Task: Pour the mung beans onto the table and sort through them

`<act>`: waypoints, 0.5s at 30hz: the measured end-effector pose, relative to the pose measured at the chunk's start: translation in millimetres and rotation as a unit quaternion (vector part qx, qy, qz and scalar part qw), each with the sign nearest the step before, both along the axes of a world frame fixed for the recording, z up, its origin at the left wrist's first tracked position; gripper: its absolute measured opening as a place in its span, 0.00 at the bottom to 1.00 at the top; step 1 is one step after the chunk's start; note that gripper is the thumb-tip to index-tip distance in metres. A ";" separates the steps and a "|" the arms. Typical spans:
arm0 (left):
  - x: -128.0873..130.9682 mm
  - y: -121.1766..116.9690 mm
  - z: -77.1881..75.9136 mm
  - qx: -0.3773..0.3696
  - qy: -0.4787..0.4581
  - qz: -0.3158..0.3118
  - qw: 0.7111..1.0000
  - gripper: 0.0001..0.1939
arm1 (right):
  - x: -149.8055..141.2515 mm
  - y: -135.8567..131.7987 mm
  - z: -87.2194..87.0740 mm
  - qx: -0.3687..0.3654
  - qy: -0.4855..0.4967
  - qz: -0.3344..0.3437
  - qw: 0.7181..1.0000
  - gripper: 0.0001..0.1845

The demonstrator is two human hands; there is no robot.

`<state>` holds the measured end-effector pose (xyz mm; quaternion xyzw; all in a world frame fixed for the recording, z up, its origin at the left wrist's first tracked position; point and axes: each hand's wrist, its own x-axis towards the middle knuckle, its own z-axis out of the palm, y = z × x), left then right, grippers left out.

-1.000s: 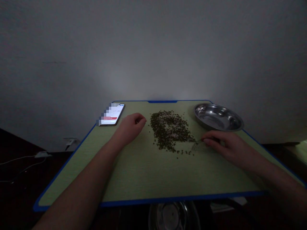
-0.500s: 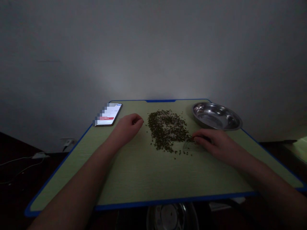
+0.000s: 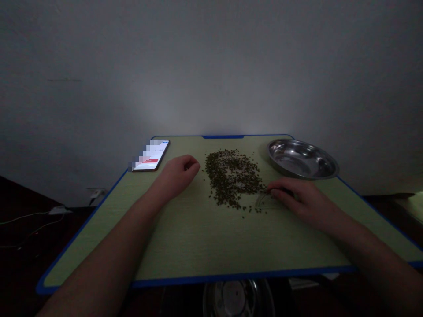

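Small dark-green beans (image 3: 220,187), like mung beans, lie spread in a loose patch at the middle of the table. My left hand (image 3: 180,174) is closed just left of them, thumb against curled fingers; whatever it may hold is hidden. At the patch's lower right my right hand (image 3: 294,193) pinches a thin, curved utensil that looks like a fork (image 3: 259,200). Its pale tines point down among several stray beans, and its handle is hidden in the hand. Behind that hand stands a shiny metal basin (image 3: 302,160), with no beans visible in it.
The pale green table (image 3: 198,246) has a blue rim and stands against a grey wall. A phone (image 3: 150,158) with a lit screen lies at the far left edge. Below the front edge sits another metal bowl (image 3: 238,299). Cables and a plug (image 3: 97,193) are at the left.
The view has shifted slightly. The fork's tines look sharper and more upright beside the stray beans. My left hand stays closed at the same place.
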<state>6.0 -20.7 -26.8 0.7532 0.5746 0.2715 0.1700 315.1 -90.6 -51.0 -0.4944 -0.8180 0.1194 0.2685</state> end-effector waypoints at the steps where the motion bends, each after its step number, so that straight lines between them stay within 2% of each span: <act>1: -0.1 0.2 -0.2 0.000 0.000 -0.001 1.000 0.10 | 0.6 -0.1 -0.5 -0.004 -0.002 0.001 1.000 0.11; 9: 0.1 0.1 -1.5 -0.003 -0.003 -0.005 1.000 0.10 | -3.4 -0.8 -0.4 -0.005 0.000 -0.003 1.000 0.11; 15: -0.6 -0.1 -1.4 -0.006 0.003 -0.004 1.000 0.10 | -1.9 -1.3 2.9 0.033 0.033 -0.051 0.998 0.11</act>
